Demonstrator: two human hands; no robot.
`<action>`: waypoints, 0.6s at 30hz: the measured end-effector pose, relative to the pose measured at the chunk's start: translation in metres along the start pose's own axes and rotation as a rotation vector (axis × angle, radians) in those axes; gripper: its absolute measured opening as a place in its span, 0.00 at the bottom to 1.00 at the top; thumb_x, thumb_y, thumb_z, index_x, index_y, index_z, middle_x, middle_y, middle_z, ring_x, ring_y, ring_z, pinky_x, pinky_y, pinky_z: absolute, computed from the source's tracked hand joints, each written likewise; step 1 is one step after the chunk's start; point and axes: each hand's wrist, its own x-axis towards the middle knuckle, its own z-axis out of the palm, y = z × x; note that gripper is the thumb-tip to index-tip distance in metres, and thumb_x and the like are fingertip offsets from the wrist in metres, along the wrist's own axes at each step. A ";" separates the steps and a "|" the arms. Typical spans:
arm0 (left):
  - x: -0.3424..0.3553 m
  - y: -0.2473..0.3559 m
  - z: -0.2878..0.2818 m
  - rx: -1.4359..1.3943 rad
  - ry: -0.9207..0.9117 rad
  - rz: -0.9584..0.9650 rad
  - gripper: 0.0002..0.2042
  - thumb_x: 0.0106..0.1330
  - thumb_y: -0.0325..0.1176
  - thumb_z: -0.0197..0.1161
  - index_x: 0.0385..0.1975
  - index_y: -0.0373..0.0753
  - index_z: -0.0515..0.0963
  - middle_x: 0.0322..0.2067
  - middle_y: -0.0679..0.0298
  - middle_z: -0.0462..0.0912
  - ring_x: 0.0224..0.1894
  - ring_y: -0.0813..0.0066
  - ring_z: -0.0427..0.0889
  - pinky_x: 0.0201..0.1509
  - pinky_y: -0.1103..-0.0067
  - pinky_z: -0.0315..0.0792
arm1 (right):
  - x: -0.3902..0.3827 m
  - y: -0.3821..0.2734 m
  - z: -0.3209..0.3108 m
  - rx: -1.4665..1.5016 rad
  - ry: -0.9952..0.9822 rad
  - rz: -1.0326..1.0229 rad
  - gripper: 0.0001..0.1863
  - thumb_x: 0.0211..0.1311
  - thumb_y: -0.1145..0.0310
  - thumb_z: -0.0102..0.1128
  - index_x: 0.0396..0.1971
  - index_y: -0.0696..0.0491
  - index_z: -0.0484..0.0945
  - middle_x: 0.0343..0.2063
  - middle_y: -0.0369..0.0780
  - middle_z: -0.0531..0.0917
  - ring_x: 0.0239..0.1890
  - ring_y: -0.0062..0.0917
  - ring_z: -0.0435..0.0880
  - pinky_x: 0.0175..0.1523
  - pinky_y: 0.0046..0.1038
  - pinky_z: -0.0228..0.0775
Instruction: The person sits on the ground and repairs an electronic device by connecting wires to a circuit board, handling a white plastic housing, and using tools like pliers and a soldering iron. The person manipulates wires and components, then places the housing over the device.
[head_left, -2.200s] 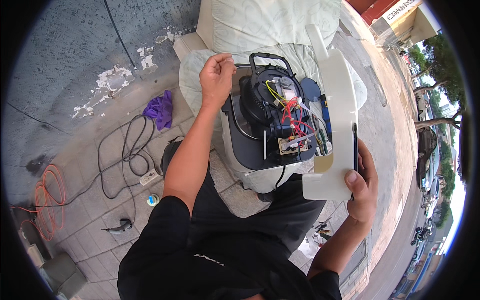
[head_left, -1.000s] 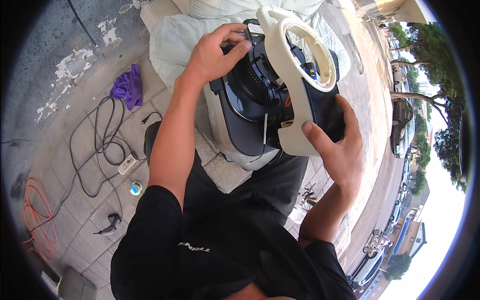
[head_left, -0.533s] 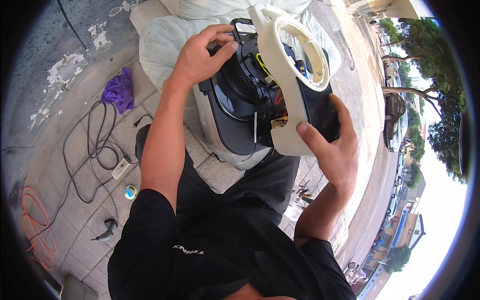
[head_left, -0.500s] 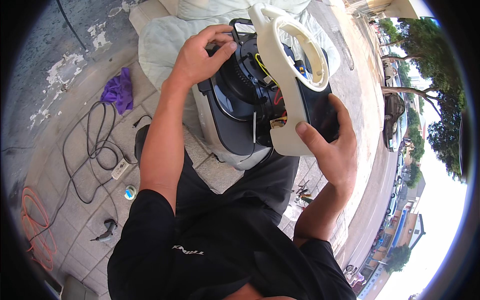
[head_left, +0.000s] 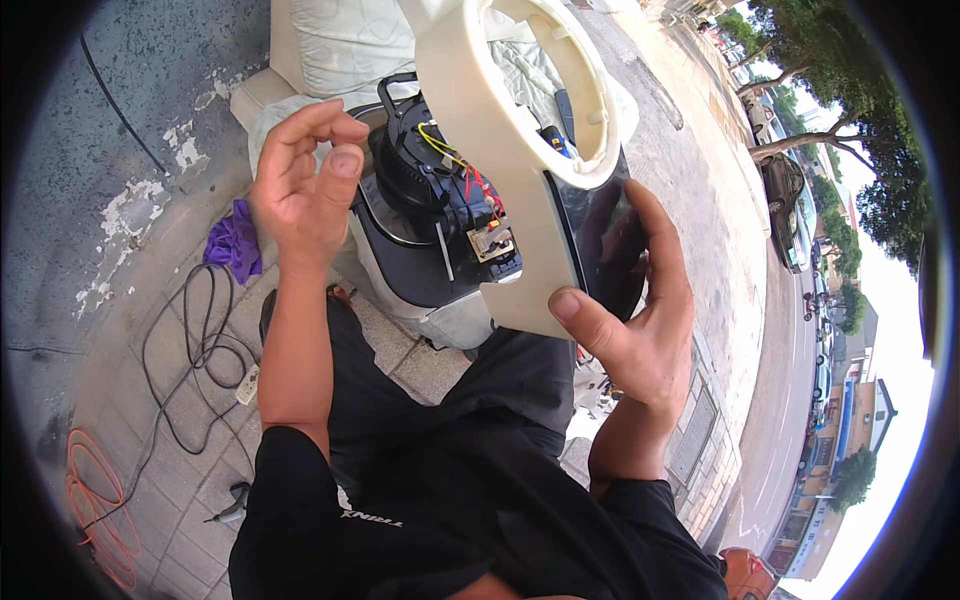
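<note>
Holding up a big cream plastic cover (head_left: 470, 120) with the right hand (head_left: 640, 340), pressing its thumb on the cream part and wrapping its fingers round the shiny black panel (head_left: 605, 235). Holding the left hand (head_left: 308, 195) up too, half curled with its thumb apart and nothing in it, just beside the opened appliance (head_left: 410, 283). Having that appliance between the hands, partly behind the cover, showing red and yellow wires (head_left: 483, 188) and a small circuit board (head_left: 488, 243). Seeing a purple cloth (head_left: 233, 243) on the ground, left of the left hand. Seeming to be handling the cover apart from the appliance. Probably needing a steady right grip next, using the free left hand to help, and not snagging the wires.
</note>
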 end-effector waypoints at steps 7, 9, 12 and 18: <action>-0.098 0.118 0.069 -0.006 -0.424 -0.346 0.68 0.37 0.58 0.90 0.77 0.34 0.54 0.73 0.50 0.62 0.74 0.53 0.66 0.73 0.61 0.64 | -0.039 0.022 -0.006 0.768 -0.092 -0.003 0.63 0.43 0.52 0.80 0.77 0.61 0.54 0.66 0.56 0.70 0.67 0.40 0.72 0.72 0.37 0.60; -0.124 0.137 0.096 -0.307 -0.283 -0.635 0.70 0.39 0.57 0.89 0.79 0.35 0.49 0.75 0.51 0.58 0.77 0.52 0.61 0.73 0.60 0.64 | -0.053 0.032 -0.008 0.873 -0.107 0.007 0.65 0.44 0.52 0.81 0.78 0.60 0.51 0.69 0.55 0.67 0.71 0.41 0.69 0.74 0.39 0.59; -0.148 0.146 0.113 -0.184 -0.364 -0.541 0.69 0.44 0.56 0.88 0.80 0.35 0.45 0.76 0.50 0.54 0.79 0.53 0.56 0.74 0.60 0.63 | -0.078 0.045 -0.009 0.920 -0.115 0.012 0.66 0.46 0.50 0.81 0.79 0.59 0.47 0.71 0.54 0.65 0.74 0.41 0.66 0.76 0.42 0.57; -0.184 0.150 0.120 -0.027 -0.275 -0.467 0.63 0.52 0.47 0.86 0.79 0.33 0.45 0.76 0.49 0.53 0.78 0.57 0.56 0.76 0.59 0.60 | -0.113 0.087 -0.016 0.909 -0.141 0.097 0.70 0.41 0.32 0.81 0.75 0.60 0.57 0.66 0.47 0.73 0.68 0.36 0.74 0.70 0.40 0.67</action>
